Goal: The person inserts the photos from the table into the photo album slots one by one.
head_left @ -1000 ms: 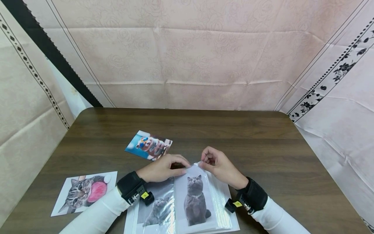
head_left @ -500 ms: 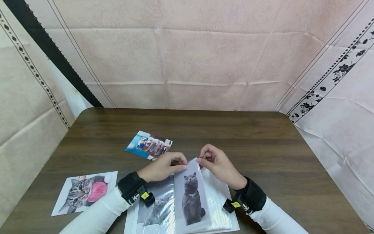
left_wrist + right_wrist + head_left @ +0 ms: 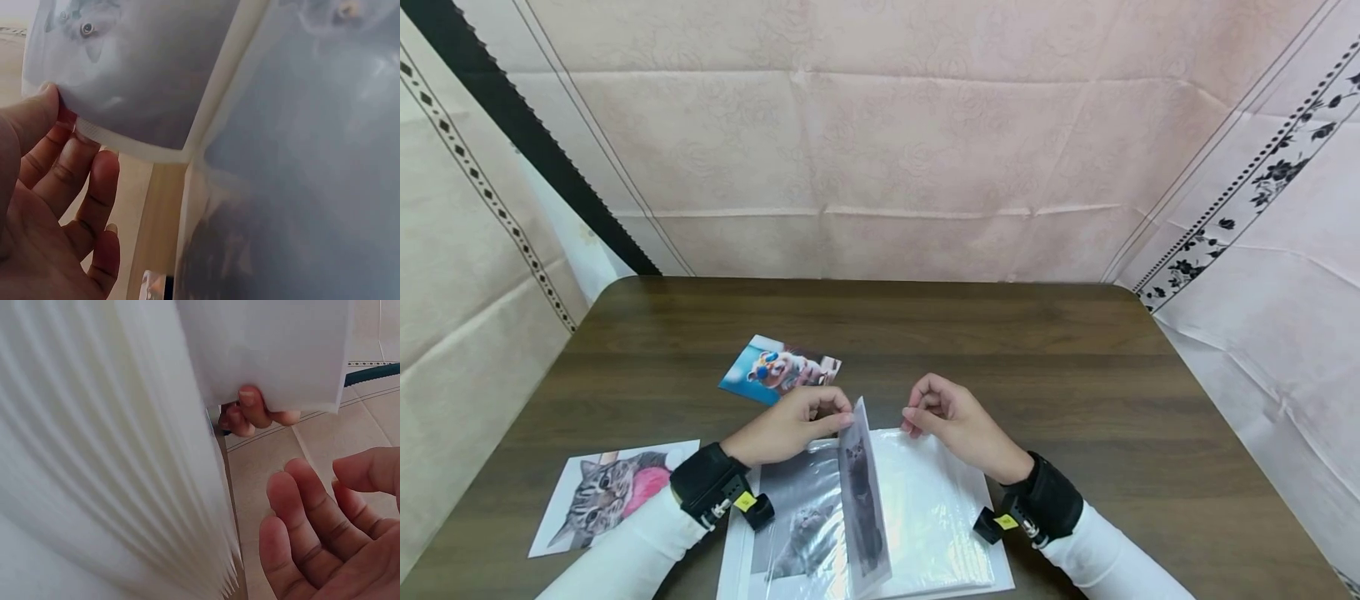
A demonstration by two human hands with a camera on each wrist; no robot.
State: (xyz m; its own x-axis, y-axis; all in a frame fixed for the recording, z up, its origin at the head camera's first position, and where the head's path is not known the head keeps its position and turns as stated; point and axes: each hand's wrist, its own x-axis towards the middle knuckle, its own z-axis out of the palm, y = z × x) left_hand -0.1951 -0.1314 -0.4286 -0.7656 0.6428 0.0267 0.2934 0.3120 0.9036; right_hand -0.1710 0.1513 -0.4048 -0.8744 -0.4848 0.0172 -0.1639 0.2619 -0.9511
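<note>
A photo album (image 3: 936, 517) with clear plastic sleeves lies spread at the table's near edge. My left hand (image 3: 790, 429) pinches the top edge of one album page (image 3: 867, 508), which stands nearly upright at the middle fold and shows a grey cat. Thumb and fingers grip that page's corner in the left wrist view, over the left page's cat picture (image 3: 312, 125). My right hand (image 3: 951, 421) is just above the album's right-hand top edge, holding nothing. In the right wrist view its fingers (image 3: 312, 519) are loosely bent beside the fanned pages (image 3: 112, 456).
A tabby cat photo (image 3: 598, 496) lies on the brown wooden table (image 3: 1075, 375) left of the album, partly behind the left sleeve. Beyond the left hand is a photo of an animal in blue glasses (image 3: 782, 367). Patterned pale cloth (image 3: 880, 167) hangs behind the table.
The page with the seated grey cat has lifted and swung left to nearly upright, carried by my left hand. My right hand has let go of its corner. A blank sleeve now shows on the right.
</note>
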